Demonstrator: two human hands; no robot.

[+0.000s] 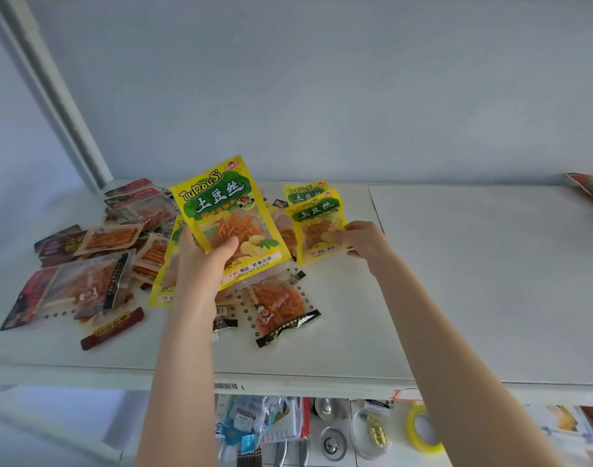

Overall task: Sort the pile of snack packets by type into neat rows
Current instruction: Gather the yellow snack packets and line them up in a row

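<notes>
Left grip (200,264) is curling round a yellow TuDouSi packet (227,210), holding it above the snack pile (96,264). Right grip (362,241) is pinching a second TuDouSi packet (317,227) lying on the bench (456,281), at 3 o'clock of the first.

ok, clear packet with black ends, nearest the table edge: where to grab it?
Pinch the clear packet by its near black seal, coming from the front of the table: it lies flat, and that seal is thin, uncovered, with bare table around.
</notes>
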